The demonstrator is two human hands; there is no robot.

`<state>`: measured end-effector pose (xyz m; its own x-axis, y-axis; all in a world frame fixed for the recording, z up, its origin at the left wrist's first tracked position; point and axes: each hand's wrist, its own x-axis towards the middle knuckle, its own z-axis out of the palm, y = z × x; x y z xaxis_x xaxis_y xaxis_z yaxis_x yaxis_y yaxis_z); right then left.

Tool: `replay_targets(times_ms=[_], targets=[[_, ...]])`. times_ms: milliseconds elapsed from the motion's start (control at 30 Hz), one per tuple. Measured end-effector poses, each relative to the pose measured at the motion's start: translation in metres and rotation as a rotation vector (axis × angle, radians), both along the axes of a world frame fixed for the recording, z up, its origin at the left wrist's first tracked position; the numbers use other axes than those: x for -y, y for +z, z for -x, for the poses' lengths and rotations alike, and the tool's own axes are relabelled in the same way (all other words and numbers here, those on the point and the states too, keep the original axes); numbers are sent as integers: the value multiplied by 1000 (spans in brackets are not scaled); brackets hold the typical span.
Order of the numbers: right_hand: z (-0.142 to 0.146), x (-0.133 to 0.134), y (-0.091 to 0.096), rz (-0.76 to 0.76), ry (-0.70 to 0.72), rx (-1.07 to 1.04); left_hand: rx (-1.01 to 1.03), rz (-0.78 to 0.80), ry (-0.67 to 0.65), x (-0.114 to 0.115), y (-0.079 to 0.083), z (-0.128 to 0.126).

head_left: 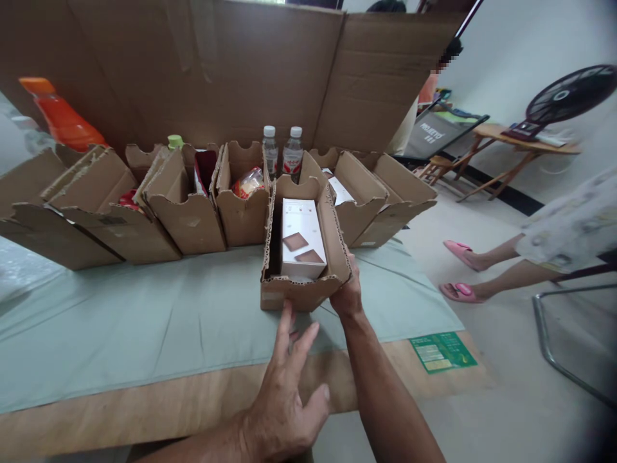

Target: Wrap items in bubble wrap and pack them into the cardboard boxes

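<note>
A small open cardboard box stands on the pale green cloth, pulled forward out of a row of similar boxes. Inside it lies a white carton with brown squares printed on it. My right hand grips the box's near right corner, fingers curled round the wall. My left hand hovers just in front of the box with its fingers stretched out, the fingertips close to the front wall, holding nothing.
Several open cardboard boxes line the back, holding packets. Two water bottles stand behind them, an orange bottle at far left. A big cardboard sheet forms a backdrop. Another person's legs in pink slippers are at right, near a fan.
</note>
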<state>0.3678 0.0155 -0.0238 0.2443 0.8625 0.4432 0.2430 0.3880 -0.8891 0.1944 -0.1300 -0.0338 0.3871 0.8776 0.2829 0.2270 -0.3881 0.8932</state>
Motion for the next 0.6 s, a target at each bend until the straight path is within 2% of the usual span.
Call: replay_targets(times_ms=[100,200,300,467,600], targets=[[3,2,1,-21,31,-154,1,-7,17,-18,5,-5],[3,2,2,-76,-67,-236,6,-15,-6,-38,9,-12],[-1,3,1,-65,-143,-246,9,23,-27,-56,9,-19],[-3,6,-6,4,-88,-215,-16,35,-2,-74,1,-22],[0,6,-8,12,-132,-207,-70,25,1,-92,0,-22]])
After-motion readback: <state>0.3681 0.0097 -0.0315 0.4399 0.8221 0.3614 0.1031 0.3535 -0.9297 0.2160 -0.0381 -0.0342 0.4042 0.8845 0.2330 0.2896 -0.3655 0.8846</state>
